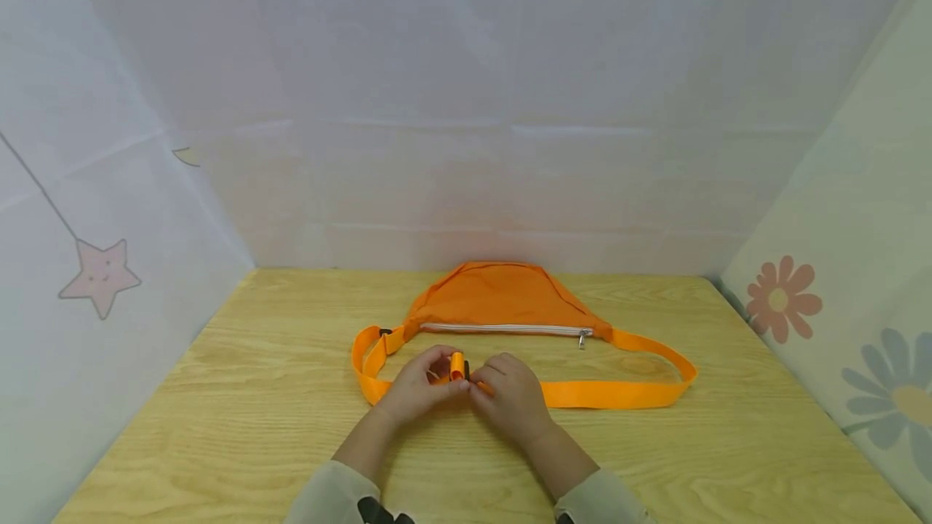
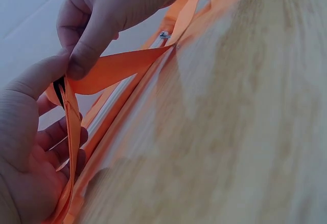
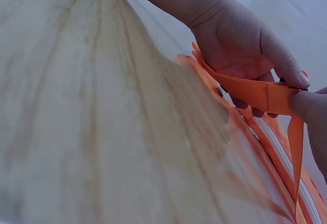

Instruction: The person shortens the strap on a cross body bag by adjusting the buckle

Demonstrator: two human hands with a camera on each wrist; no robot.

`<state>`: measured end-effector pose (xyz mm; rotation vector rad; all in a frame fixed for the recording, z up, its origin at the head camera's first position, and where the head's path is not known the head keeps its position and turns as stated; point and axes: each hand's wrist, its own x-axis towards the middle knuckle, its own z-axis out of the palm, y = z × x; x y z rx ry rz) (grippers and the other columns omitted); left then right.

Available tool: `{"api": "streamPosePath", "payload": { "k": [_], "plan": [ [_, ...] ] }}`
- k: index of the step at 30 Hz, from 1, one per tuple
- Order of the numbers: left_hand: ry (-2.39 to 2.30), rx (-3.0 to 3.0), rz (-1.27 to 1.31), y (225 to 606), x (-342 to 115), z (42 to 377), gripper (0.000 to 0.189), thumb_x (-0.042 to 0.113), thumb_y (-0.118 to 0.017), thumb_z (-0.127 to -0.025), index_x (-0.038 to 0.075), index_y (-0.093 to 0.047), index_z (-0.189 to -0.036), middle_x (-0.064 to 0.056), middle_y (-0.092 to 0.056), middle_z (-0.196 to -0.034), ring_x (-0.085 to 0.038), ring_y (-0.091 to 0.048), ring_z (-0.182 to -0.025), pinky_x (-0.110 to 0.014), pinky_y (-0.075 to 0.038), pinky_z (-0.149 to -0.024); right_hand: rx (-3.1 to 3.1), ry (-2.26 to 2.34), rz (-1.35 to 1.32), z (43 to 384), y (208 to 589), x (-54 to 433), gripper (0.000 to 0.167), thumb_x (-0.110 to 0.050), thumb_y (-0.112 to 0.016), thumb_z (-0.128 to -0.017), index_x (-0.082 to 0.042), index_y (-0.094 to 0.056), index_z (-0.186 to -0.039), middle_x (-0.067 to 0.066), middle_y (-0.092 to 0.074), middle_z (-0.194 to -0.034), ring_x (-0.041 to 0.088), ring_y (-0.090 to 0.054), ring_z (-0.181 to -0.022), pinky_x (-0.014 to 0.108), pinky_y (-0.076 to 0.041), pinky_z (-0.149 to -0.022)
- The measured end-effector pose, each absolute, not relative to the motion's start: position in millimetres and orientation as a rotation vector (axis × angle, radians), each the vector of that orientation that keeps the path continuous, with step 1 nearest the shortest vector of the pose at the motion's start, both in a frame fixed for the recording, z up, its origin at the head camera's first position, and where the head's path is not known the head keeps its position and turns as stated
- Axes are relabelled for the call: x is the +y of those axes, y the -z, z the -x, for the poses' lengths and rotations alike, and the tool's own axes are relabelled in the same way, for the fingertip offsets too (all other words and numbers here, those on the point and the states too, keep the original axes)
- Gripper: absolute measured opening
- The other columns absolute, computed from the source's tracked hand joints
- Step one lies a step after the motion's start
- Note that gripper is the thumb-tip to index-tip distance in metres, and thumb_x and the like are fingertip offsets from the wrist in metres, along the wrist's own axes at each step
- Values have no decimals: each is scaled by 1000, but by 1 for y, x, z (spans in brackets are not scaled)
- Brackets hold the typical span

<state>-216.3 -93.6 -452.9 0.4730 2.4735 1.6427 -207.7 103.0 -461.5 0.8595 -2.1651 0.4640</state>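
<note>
An orange waist bag (image 1: 502, 295) lies on the table with its white zipper (image 1: 502, 329) facing me. Its orange strap (image 1: 612, 395) loops forward from both ends. My left hand (image 1: 417, 385) pinches a black buckle (image 2: 60, 90) and the strap folded at it, between thumb and fingers. Against it, my right hand (image 1: 515, 399) pinches the strap just right of the buckle. In the right wrist view, a stitched, doubled part of the strap (image 3: 250, 92) runs across the left palm. The buckle is largely hidden by fingers and webbing.
The bag sits at the back of the wooden table (image 1: 240, 395), close to the white back sheet (image 1: 466, 144). A metal zipper pull (image 1: 582, 340) hangs at the zipper's right end. A black strap slider (image 1: 386, 331) is at the bag's left end. Patterned sheets stand at both sides.
</note>
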Motion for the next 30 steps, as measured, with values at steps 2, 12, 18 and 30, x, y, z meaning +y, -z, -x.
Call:
{"api": "streamPosePath", "payload": {
  "k": [2, 12, 18, 30],
  "plan": [
    [-1652, 2471, -479, 453, -94, 217, 44, 35, -76, -85, 17, -61, -122, -2, -60, -104, -18, -51, -97, -31, -43, -87, -2155, -463, -865, 208, 461, 103, 15, -23, -85, -72, -18, -71, -73, -8, -61, -71, 10, -54, -68, 23, -47, -64],
    [-1729, 2437, -446, 453, -94, 215, 36, 32, -75, -86, 17, -63, -116, -3, -60, -103, -16, -52, -95, -25, -45, -84, -2110, -495, -885, 209, 461, 103, 15, -21, -85, -69, -16, -72, -75, -6, -61, -72, 11, -54, -68, 23, -47, -64],
    [-1756, 2434, -394, 452, -94, 215, 38, 34, -75, -87, 16, -63, -118, -4, -61, -107, -15, -53, -96, -24, -45, -83, -2235, -499, -845, 206, 460, 105, 21, -27, -86, -71, -18, -73, -84, -7, -62, -77, 10, -55, -73, 24, -49, -69],
    [-1896, 2378, -365, 448, -95, 217, 32, 20, -71, -90, 9, -62, -119, -8, -62, -104, -14, -54, -92, -20, -46, -78, -2497, -521, -669, 200, 456, 114, 22, -31, -83, -75, -18, -72, -89, -7, -67, -88, 13, -60, -86, 30, -52, -78]
  ]
}}
